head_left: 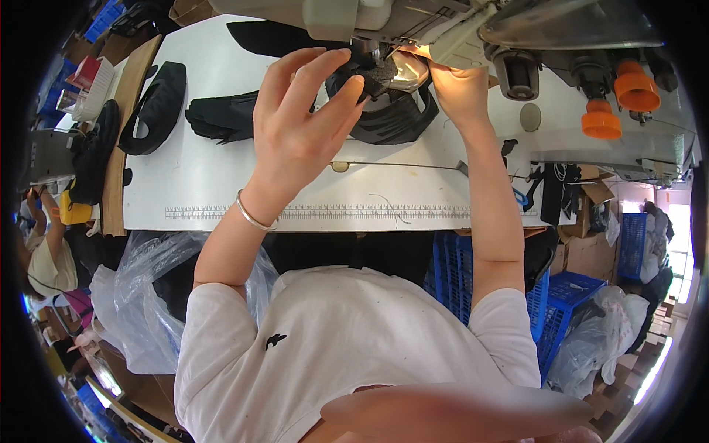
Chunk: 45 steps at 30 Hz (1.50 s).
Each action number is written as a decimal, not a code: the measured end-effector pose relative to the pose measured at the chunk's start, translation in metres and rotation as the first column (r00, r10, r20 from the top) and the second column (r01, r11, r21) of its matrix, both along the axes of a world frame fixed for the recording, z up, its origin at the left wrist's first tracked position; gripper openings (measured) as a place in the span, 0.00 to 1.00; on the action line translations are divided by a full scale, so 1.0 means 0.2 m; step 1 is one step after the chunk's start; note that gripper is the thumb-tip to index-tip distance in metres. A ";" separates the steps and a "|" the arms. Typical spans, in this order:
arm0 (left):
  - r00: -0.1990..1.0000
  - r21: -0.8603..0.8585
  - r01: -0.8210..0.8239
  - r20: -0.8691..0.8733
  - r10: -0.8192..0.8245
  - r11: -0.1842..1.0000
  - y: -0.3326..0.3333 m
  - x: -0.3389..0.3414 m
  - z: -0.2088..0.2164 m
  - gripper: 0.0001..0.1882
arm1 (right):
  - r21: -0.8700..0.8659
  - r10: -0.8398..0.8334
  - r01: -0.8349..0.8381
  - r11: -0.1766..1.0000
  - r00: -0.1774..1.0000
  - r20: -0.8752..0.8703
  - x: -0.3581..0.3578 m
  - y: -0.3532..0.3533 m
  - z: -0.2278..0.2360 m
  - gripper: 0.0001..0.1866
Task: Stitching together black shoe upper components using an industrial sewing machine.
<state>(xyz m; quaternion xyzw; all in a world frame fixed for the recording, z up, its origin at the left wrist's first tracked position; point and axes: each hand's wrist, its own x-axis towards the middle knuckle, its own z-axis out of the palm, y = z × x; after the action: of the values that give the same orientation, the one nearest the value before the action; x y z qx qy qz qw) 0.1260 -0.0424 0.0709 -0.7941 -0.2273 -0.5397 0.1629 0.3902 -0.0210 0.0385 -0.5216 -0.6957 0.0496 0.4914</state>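
Observation:
My left hand is raised over the white worktable, fingers apart and curved, with nothing visibly in them. Its thumb and fingertips are nearest a black fabric piece shaped like a shoe upper, which lies under the sewing machine head. My right hand reaches in at the right of that piece, below the machine. Its fingers are mostly hidden there, so any grip is out of sight. Left of my left hand lie a stack of black fabric pieces and another black upper. A lamp lights the needle area.
A ruler strip runs along the table's front edge. Orange knobs hang from the machine at the right. Blue scissors handles show near the right edge. Blue crates and clear plastic bags stand below.

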 end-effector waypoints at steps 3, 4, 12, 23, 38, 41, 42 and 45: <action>1.000 0.003 -0.017 -0.014 0.017 1.000 -0.02 0.01 -0.01 0.17 | -0.006 -0.040 0.040 0.999 0.999 0.014 0.01 0.01 -0.02 0.16; 1.000 0.004 -0.015 -0.014 0.015 1.000 -0.02 0.02 -0.01 0.17 | 0.005 -0.059 0.059 0.998 0.996 0.060 0.01 0.02 -0.02 0.16; 0.999 0.011 -0.037 -0.026 0.037 0.999 -0.03 0.04 -0.02 0.15 | 0.079 0.035 -0.031 0.996 0.998 -0.047 -0.04 0.01 0.05 0.17; 1.000 -0.032 0.008 0.027 -0.007 0.999 -0.01 0.02 -0.04 0.16 | 0.049 -0.001 0.003 0.999 0.999 -0.044 -0.05 0.01 0.04 0.17; 0.993 -0.011 0.113 0.041 -0.112 0.994 0.05 0.02 -0.06 0.16 | 0.151 0.014 -0.008 0.989 0.999 -0.044 -0.10 -0.04 0.09 0.05; 0.994 -0.020 0.106 0.040 -0.105 0.994 0.04 0.02 -0.05 0.16 | 0.149 -0.023 0.027 0.989 0.999 -0.030 -0.11 -0.04 0.08 0.06; 0.994 -0.025 0.101 0.044 -0.100 0.995 0.04 0.02 -0.05 0.17 | 0.129 -0.003 0.009 0.992 0.999 -0.045 -0.10 -0.04 0.08 0.05; 0.996 -0.016 0.086 0.036 -0.086 0.996 0.05 0.02 -0.05 0.17 | 0.122 0.015 -0.008 0.993 0.998 -0.055 -0.10 -0.04 0.07 0.05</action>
<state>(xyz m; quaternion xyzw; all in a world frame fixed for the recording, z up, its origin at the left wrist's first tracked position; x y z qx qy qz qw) 0.1306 -0.0331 0.0614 -0.7948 -0.2006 -0.5582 0.1284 0.3711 -0.0285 0.0530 -0.4853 -0.6865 0.0244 0.5409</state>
